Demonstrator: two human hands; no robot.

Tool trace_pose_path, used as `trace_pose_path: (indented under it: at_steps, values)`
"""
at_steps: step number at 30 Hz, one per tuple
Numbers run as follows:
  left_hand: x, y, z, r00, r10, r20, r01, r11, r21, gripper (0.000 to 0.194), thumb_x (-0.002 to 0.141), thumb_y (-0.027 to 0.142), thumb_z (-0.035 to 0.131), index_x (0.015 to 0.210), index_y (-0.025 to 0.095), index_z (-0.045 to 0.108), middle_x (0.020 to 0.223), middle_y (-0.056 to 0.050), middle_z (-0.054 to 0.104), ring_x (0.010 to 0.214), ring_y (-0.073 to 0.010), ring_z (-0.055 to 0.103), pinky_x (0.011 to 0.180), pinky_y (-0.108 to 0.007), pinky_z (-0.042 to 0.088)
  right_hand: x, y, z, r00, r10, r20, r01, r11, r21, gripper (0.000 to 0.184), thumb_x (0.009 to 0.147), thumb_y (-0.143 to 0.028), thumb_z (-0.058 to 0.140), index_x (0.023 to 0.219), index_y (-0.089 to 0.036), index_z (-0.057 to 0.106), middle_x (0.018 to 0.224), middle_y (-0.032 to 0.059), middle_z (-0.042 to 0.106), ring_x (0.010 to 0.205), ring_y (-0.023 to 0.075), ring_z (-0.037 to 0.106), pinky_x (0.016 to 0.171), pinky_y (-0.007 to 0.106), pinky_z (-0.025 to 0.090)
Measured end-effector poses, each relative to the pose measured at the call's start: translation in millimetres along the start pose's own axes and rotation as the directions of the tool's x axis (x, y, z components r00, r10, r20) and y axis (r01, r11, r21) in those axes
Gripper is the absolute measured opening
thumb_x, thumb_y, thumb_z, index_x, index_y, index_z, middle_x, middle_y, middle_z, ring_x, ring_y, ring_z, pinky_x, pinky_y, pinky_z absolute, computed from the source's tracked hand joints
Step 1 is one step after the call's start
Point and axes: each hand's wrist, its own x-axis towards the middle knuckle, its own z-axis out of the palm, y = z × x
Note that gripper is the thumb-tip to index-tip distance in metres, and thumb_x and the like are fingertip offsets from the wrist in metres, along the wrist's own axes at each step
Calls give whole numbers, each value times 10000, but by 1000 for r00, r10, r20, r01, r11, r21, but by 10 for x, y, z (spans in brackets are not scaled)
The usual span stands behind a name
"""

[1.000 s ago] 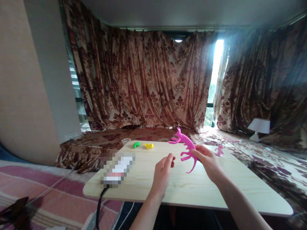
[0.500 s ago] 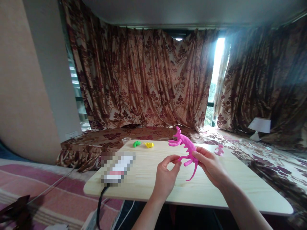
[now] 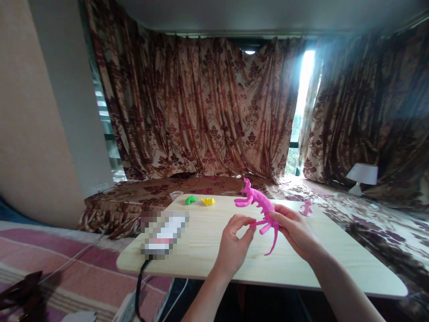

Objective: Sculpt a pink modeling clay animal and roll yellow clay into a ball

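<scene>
A bright pink clay-like animal figure (image 3: 261,201), with upright ears, several legs and a long thin tail, is held tilted above the table. My right hand (image 3: 293,230) grips its back and hip from the right, thumb on the near side. With thumb and forefinger, my left hand (image 3: 237,239) pinches the end of one hind leg. The tail hangs free below. On the table behind lie a green lump-shaped piece (image 3: 191,200) and a yellow figure (image 3: 208,201). A smaller pink figure (image 3: 306,207) stands beyond my right hand.
The light wooden table (image 3: 201,241) has rounded corners. A power strip (image 3: 167,232), partly blurred, lies on its left with a black cable (image 3: 138,286) over the edge. A clear cup (image 3: 176,195) sits behind. Farther right is a white lamp (image 3: 362,174).
My left hand has shifted slightly right with the pinched hind leg, which now looks straighter. The figure's lower part and tail have swung a little right; my right hand keeps its grip.
</scene>
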Motion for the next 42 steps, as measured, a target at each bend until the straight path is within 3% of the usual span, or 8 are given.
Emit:
trace_pose_path:
  at_steps: [4,8,11,16,25,34,42]
  values:
    - [-67,-315,-49,996,-72,-50,73,997,31,337,770,262,593,1104,221,610,998,-45,621,905,-173,585,866,-326,450,176,139,-141,988,-138,-73,105,934,-342,299,737,-421,658,910,-177,647,856,64,708,806,220,654,740,325,507]
    - [-194,-636,-149,982,-139,-124,148,987,62,200,760,299,582,893,187,681,917,-63,642,882,-200,597,855,-355,452,394,405,-252,985,-131,-114,62,880,-471,246,682,-388,685,812,-181,662,759,47,715,736,226,660,682,328,514]
    - [-253,-740,-193,975,-165,-150,177,982,70,188,765,314,571,848,189,685,894,-63,650,891,-208,602,860,-355,449,488,613,-267,984,-116,-132,24,833,-552,217,689,-367,656,800,-181,669,740,39,717,712,217,658,648,307,504]
    - [-267,-753,-196,975,-173,-137,184,980,71,180,773,312,565,832,194,688,884,-55,660,888,-202,610,848,-334,455,557,812,-233,986,-88,-145,-34,735,-677,200,696,-351,627,805,-190,672,734,33,709,688,200,643,606,274,465]
    - [-271,-729,-219,978,-162,-129,172,983,68,177,785,287,544,825,197,691,880,-54,669,888,-199,611,835,-325,460,560,883,-128,993,-46,-110,-63,584,-809,139,701,-316,624,791,-225,678,734,24,707,692,194,635,588,254,414]
    - [-272,-732,-220,978,-162,-128,171,983,69,174,788,277,539,824,203,692,877,-51,666,887,-198,608,837,-319,454,517,867,-128,996,-23,-86,-61,528,-847,191,698,-344,630,838,-222,677,804,49,707,730,211,636,587,259,402]
    - [-276,-733,-215,979,-160,-126,171,982,76,167,784,274,546,813,201,694,868,-53,667,866,-197,614,816,-308,458,486,862,-131,998,8,-60,-55,545,-836,204,664,-358,665,815,-226,696,758,39,704,694,206,629,556,251,381]
